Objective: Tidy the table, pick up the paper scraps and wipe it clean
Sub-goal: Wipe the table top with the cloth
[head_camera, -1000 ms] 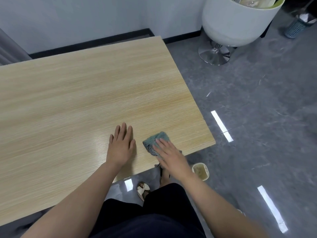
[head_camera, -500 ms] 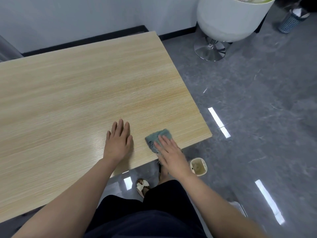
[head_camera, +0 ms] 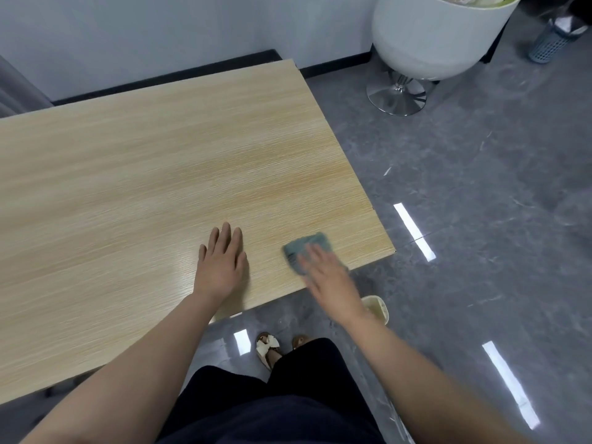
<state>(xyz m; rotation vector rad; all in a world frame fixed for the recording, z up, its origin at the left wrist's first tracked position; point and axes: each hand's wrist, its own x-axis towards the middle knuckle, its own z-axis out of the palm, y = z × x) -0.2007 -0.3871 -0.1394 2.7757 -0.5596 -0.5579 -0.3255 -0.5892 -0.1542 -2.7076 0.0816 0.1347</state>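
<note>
The left hand (head_camera: pixel 221 267) lies flat on the wooden tabletop (head_camera: pixel 144 174), fingers straight and close together, holding nothing. The right hand (head_camera: pixel 330 280) is blurry, with straight fingers pressing on a small blue-green cloth (head_camera: pixel 304 248). The cloth sits under its fingertips, near the tabletop's corner. A small cup (head_camera: pixel 379 307) stands on the floor below that hand.

No text, label, brand, number or sign can be read anywhere in the head view.
</note>
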